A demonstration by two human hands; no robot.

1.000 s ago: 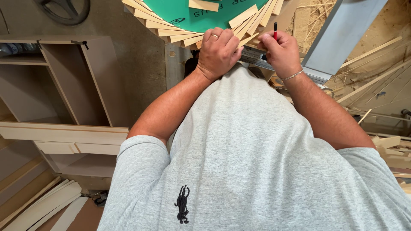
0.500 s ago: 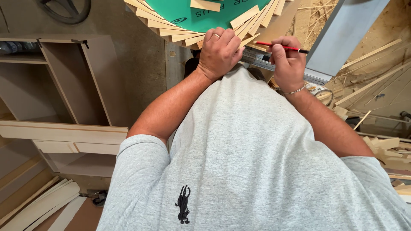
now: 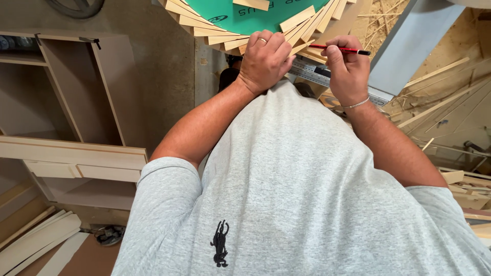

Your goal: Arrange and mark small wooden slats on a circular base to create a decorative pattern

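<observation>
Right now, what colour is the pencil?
Red with a black tip, held in the right hand; the pencil shows in the head view.
</observation>
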